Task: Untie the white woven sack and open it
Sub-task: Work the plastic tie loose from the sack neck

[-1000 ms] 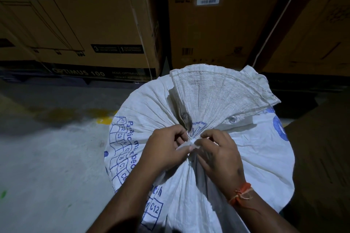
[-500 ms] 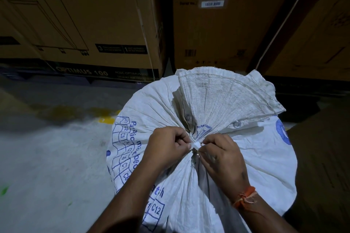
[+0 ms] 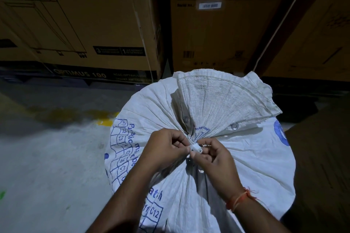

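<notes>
A full white woven sack [image 3: 250, 157] with blue print stands on the floor below me. Its mouth is gathered into a tight neck, and the loose top flap [image 3: 223, 104] fans out beyond it with two metal eyelets. A short white tie [image 3: 196, 147] sticks out of the neck. My left hand [image 3: 166, 149] pinches the tie from the left with thumb and fingers. From the right, my right hand [image 3: 214, 159] pinches the same tie; an orange thread circles that wrist. The knot itself is partly hidden by my fingers.
Large brown cardboard cartons [image 3: 94, 24] stand stacked close behind the sack. A grey concrete floor [image 3: 47, 166] with a yellow mark lies to the left. Another brown carton [image 3: 322, 166] sits close on the right of the sack.
Both hands have stayed at the neck. A short white end of the tie now shows between my fingertips, pulled a little further out than before.
</notes>
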Demonstrator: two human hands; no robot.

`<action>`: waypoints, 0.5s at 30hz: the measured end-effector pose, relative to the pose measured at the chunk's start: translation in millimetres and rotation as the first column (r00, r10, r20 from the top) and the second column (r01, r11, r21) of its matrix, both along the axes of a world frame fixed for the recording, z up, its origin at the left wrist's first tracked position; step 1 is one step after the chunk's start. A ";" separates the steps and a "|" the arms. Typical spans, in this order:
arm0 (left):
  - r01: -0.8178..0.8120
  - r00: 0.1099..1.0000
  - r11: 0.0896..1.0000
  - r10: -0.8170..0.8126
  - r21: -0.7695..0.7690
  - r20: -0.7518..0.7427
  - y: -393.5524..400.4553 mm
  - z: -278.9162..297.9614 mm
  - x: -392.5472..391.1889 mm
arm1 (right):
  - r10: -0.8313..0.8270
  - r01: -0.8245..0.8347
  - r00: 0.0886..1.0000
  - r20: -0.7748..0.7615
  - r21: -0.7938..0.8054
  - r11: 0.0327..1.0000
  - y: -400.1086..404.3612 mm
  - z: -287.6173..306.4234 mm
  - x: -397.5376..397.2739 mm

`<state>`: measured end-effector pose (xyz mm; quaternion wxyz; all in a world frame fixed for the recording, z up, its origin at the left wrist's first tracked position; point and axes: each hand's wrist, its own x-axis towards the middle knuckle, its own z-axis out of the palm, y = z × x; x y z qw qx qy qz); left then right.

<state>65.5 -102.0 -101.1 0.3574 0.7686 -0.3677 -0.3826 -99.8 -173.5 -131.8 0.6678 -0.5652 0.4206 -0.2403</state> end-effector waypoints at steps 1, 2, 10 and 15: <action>0.013 0.999 1.000 -0.013 0.000 -0.051 0.6 -1.1 2.3 | -0.017 0.017 1.000 -0.014 -0.029 0.999 0.8 -1.2 2.8; 0.031 0.994 1.000 -0.031 -0.005 -0.109 2.0 -1.9 5.2 | -0.040 0.037 0.998 -0.041 -0.067 0.997 0.3 -4.2 4.1; 0.047 0.976 0.994 -0.024 -0.103 0.217 -3.6 -13.3 9.0 | -0.103 0.070 0.982 -0.155 -0.210 0.975 2.0 -10.6 6.5; 0.098 0.944 0.990 -0.060 -0.101 0.325 -8.8 -24.3 7.6 | -0.076 0.055 0.990 -0.121 -0.168 0.984 0.9 -11.0 2.8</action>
